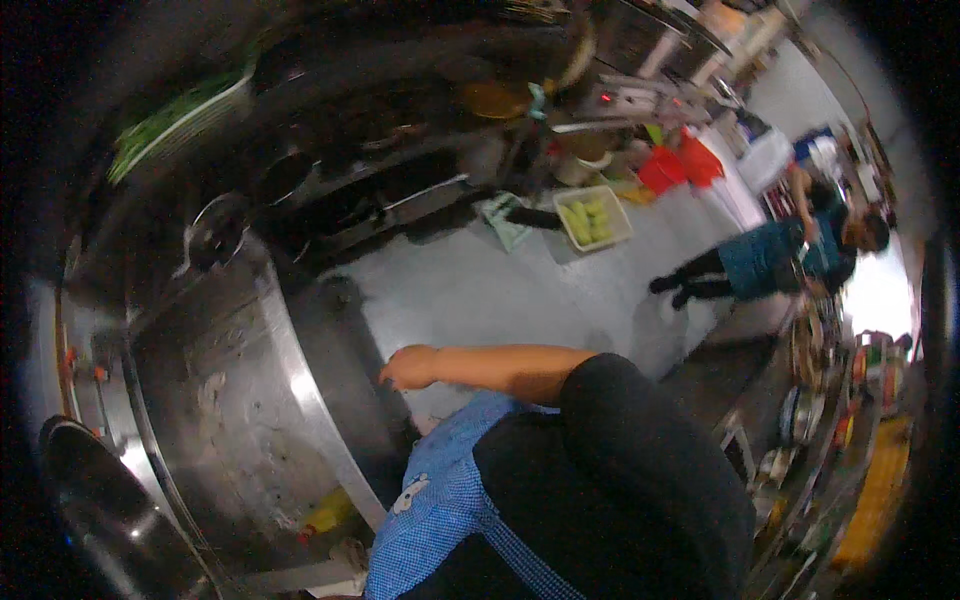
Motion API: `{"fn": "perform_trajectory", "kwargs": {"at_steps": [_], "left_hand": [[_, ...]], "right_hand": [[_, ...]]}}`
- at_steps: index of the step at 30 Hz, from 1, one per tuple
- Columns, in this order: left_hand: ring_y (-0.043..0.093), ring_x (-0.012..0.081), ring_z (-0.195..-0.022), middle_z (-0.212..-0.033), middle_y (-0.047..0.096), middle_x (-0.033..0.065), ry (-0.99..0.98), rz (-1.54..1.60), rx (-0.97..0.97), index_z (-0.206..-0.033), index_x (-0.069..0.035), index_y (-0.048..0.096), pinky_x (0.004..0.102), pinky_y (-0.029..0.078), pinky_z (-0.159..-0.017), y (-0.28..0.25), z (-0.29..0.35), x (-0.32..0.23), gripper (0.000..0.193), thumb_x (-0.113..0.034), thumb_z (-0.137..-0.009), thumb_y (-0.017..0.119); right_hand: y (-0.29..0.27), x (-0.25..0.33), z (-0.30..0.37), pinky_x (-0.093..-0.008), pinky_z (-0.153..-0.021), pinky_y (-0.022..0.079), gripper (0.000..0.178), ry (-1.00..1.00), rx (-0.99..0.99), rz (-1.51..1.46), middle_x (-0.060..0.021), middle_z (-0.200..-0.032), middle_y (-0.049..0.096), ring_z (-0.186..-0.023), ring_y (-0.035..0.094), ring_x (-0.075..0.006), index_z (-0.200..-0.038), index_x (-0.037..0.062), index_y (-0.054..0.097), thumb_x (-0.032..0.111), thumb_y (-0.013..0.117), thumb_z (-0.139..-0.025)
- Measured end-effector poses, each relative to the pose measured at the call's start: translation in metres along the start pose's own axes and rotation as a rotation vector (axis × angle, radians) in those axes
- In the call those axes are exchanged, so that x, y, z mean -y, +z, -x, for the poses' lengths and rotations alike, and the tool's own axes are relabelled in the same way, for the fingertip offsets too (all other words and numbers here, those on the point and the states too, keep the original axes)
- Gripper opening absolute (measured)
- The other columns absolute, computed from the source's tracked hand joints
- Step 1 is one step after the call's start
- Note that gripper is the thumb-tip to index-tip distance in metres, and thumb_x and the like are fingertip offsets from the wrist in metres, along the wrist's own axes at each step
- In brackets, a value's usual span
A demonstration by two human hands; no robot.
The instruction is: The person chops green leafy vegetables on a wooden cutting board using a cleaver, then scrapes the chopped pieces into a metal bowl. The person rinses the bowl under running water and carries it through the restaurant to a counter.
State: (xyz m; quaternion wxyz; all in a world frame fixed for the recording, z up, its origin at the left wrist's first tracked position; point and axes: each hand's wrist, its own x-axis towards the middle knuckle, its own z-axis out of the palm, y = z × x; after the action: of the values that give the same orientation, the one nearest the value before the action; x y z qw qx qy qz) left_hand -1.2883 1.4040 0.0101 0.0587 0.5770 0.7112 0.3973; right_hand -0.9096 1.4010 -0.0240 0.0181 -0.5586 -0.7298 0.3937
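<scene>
My right hand (408, 368) hangs beside the metal front panel of a large stainless steel sink (285, 345), with the bare forearm reaching out of a black sleeve. Blur hides how its fingers are bent, and nothing shows clearly in them. Inside the sink, a yellow and red thing (328, 512) lies near the close corner, too smeared to name. My left hand does not show. I wear a blue checked apron (440, 490).
A white tub (612, 241) of pale green vegetables stands on the grey floor, near red containers (662, 170). A co-worker (775, 255) in a teal apron stands to the right. A metal ladle or strainer (217, 228) rests past the sink; a large round pan (115, 510) sits left.
</scene>
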Motion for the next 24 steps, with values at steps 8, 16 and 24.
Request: {"fn": "perform_trajectory", "kwargs": {"at_steps": [8,16,24], "left_hand": [[0.062,0.0282,-0.075,-0.09,0.066,0.011,0.331,-0.187,-0.163,-0.099,-0.007,0.065,0.0365,0.051,-0.069,0.022,-0.116,-0.088,0.024,-0.02,-0.08,0.06],[0.061,0.0296,-0.085,-0.096,0.06,0.0198,0.283,0.474,0.104,-0.094,0.005,0.062,0.0423,0.052,-0.069,0.123,-0.008,-0.416,0.022,-0.012,-0.08,0.061],[0.057,0.0275,-0.091,-0.101,0.059,0.0134,-0.175,1.059,1.018,-0.099,0.005,0.057,0.0419,0.047,-0.083,0.281,0.163,-0.629,0.027,-0.007,-0.076,0.064]], "right_hand": [[0.094,-0.198,0.246,-0.044,-0.092,0.044,0.04,0.646,-0.126,-0.17,-0.0169,-0.112,0.061,-0.109,0.055,-0.0342,-0.118,0.009,0.059,0.023,0.056,-0.081],[0.181,-0.267,0.473,-0.0439,-0.088,0.046,0.038,1.001,-0.115,-0.395,-0.0184,-0.109,0.062,-0.102,0.058,-0.0358,-0.111,0.0059,0.062,0.028,0.059,-0.08],[0.16,-0.309,0.544,-0.0426,-0.084,0.048,0.033,1.079,-0.57,-0.633,-0.0141,-0.106,0.064,-0.098,0.06,-0.0341,-0.107,0.0045,0.062,0.028,0.058,-0.085]]}}
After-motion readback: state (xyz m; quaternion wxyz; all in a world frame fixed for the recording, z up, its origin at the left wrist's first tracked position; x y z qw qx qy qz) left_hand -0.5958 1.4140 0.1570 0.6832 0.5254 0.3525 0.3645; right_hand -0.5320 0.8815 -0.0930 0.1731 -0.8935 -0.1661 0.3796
